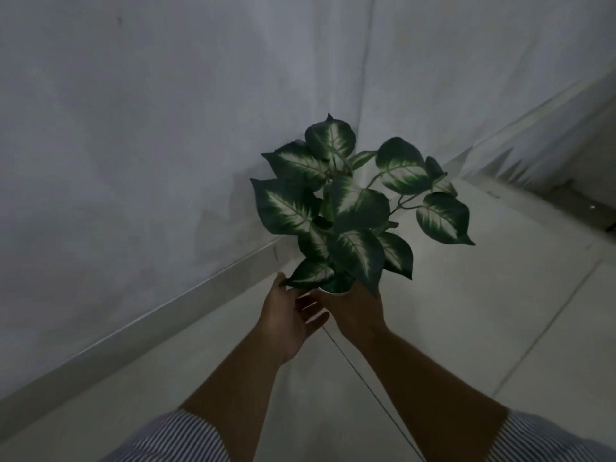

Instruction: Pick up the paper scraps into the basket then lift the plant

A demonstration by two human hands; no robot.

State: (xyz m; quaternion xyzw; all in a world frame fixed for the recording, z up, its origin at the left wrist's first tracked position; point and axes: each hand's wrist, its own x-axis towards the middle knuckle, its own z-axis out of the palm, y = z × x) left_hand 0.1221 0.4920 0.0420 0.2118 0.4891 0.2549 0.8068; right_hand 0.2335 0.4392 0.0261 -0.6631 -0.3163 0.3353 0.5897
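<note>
The plant [353,208] is out in front of the person, close to the corner where two walls [133,128] meet. Its leaves spread wide and hide almost all of the pot [334,291]. Only a small white bit of the pot shows, low down between the two hands.

The right hand [358,311] is wrapped around the pot from the right side and from below. Its fingers are closed on the pot, and it seems to carry the weight. The left hand [288,311] is just beside the pot on the left. Its fingers [308,308] are spread open and point toward the pot. The thumb touches a low leaf. I cannot tell if this hand touches the pot itself.

The plant stands almost straight up, with its stem going up and away from the hands. So the pot is at the fingers and the heavy, leafy top is above them. It looks like the plant is off the floor [466,328], but the bottom of the pot is hidden, so I cannot be sure.

No paper scraps and no basket show here. I think this is the last step, lifting the plant. The left hand is the one that should close in next, to keep the tall top from tipping.
</note>
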